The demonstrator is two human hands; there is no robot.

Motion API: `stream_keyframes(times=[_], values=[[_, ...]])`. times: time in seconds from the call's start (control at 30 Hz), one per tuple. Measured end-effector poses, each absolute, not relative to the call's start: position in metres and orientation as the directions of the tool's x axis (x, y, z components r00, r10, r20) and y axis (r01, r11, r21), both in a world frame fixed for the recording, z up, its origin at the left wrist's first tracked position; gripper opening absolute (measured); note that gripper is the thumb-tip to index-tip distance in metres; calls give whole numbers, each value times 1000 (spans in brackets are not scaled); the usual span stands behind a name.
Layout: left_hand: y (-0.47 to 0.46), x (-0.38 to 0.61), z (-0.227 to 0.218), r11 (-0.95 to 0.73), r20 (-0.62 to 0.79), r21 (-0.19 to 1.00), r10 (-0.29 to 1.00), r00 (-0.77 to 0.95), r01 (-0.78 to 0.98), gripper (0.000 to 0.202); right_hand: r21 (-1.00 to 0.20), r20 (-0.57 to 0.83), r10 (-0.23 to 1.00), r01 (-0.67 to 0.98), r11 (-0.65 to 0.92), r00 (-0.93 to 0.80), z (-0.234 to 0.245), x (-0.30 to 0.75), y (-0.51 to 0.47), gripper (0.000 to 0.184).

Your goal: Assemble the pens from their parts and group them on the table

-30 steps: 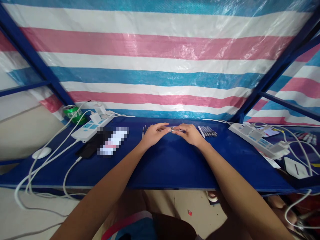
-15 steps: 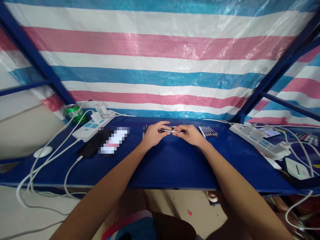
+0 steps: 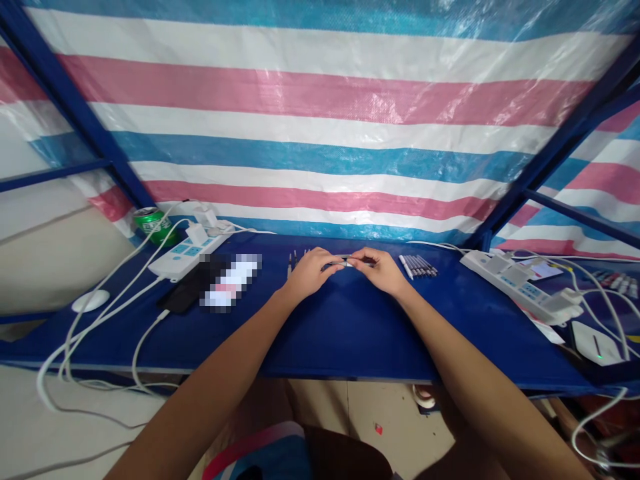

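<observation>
A slim pen [image 3: 346,263] with a pale middle lies level between my two hands over the blue table [image 3: 345,333]. On its left end, the thumb and fingers of my left hand [image 3: 309,273] are closed. My right hand [image 3: 381,270] pinches the other end. My fingers cover both ends of the pen, so I cannot tell whether it is in one piece. Several thin pen parts [image 3: 290,267] stick out just left of my left hand, partly hidden by it. To the right of my right hand lies a row of several pens [image 3: 420,267], side by side.
On the left are a power strip [image 3: 187,252], a green can [image 3: 156,227], a dark phone [image 3: 183,293], a white mouse [image 3: 91,301] and loose cables. On the right, another power strip [image 3: 525,287] and a white box [image 3: 597,343] with a green light. A striped sheet [image 3: 320,160] hangs behind.
My left index finger, raised before, has come down onto the pen. My hands have drawn slightly closer together around it. The whole view has shifted a little.
</observation>
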State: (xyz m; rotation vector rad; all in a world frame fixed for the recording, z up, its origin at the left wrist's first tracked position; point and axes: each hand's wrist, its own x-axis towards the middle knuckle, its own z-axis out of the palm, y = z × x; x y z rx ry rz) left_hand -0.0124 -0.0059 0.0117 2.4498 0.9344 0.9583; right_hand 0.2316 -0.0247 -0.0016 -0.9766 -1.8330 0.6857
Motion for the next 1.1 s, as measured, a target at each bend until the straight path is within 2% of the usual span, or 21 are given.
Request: stream_keyframes(times=[0.13, 0.23, 0.37, 0.47, 0.57, 0.7, 0.83, 1.0, 1.1], values=[[-2, -13, 9, -717, 478, 553, 690, 543, 424, 22, -837, 463, 877, 262, 481, -131, -3, 227, -22, 37], [0, -14, 7, -717, 492, 553, 692, 529, 424, 21, -804, 460, 854, 294, 516, -241, 0, 235, -21, 35], [-1, -14, 6, -721, 507, 502, 693, 512, 478, 26, -652, 474, 787, 443, 615, -394, 0, 252, -18, 20], [0, -18, 10, -680, 549, 470, 724, 417, 563, 34, -515, 496, 769, 576, 635, -404, -6, 261, -9, 17], [3, -28, 14, -569, 550, 405, 777, 307, 716, 38, -426, 508, 758, 645, 634, -409, -15, 266, 1, 17], [2, -39, 19, -317, 458, 259, 872, 173, 912, 41, -362, 501, 762, 700, 616, -412, -25, 264, 13, 17], [-5, -41, 22, -141, 344, 150, 935, 82, 979, 45, -318, 503, 759, 728, 608, -414, -29, 260, 18, 18], [-4, -44, 23, -64, 179, 136, 983, 39, 989, 47, -312, 526, 759, 742, 593, -384, -22, 266, 17, 23], [1, -48, 21, -71, 136, 163, 990, 49, 984, 41, -295, 540, 797, 826, 481, -271, -14, 286, 13, 24]])
